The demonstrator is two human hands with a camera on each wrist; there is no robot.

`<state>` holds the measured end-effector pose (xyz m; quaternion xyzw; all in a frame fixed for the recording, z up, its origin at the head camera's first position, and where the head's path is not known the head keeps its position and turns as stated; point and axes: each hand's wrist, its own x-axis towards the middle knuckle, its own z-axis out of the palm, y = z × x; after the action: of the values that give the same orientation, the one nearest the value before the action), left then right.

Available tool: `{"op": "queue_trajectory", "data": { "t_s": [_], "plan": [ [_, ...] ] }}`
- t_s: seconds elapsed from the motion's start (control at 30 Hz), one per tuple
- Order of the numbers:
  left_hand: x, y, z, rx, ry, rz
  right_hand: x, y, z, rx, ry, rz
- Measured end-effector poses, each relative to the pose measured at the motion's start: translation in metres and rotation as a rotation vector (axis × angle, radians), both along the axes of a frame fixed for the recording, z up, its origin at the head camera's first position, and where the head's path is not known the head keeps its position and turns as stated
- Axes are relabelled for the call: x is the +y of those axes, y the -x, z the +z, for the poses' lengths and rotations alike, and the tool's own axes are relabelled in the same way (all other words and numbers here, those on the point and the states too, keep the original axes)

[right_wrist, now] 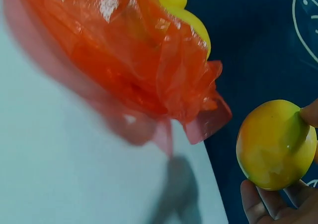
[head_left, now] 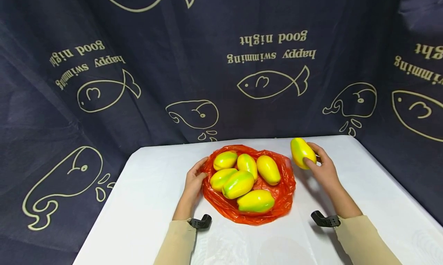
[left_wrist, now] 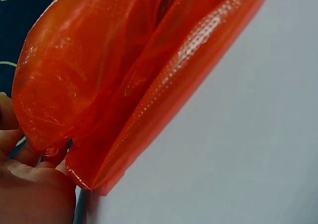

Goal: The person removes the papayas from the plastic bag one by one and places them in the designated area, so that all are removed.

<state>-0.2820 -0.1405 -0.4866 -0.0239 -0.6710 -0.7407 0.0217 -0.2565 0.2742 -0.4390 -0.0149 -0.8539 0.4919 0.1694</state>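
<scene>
My right hand (head_left: pixel 322 165) holds a yellow-green papaya (head_left: pixel 302 153) in the air to the right of an open red plastic bag (head_left: pixel 247 218). In the right wrist view, thumb and fingers wrap round the smooth papaya (right_wrist: pixel 276 144), which is apart from the bag (right_wrist: pixel 124 60). At the bag's left side my left hand (head_left: pixel 194 182) grips the rim. The left wrist view has its fingers (left_wrist: pixel 30 157) at the crumpled red edge. Inside the bag lie several more papayas (head_left: pixel 238 184), glossy yellow with green patches, the bag's rim spread wide around them.
The bag stands on a white table (head_left: pixel 152 188), whose far edge meets a dark blue cloth (head_left: pixel 207 65) printed with fish and whales. Both wrists wear black straps with small camera mounts (head_left: pixel 204 222).
</scene>
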Motion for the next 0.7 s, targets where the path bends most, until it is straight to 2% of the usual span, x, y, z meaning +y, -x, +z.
{"op": "queue_trajectory", "data": {
  "t_s": [0.27, 0.7],
  "plan": [
    [0.0, 0.0, 0.0, 0.013, -0.009, -0.015, 0.008, 0.006, -0.009, -0.066, 0.043, -0.011],
    [-0.001, 0.001, -0.002, 0.021, -0.051, -0.019, 0.02, 0.016, -0.018, -0.184, 0.002, -0.021]
  ]
}}
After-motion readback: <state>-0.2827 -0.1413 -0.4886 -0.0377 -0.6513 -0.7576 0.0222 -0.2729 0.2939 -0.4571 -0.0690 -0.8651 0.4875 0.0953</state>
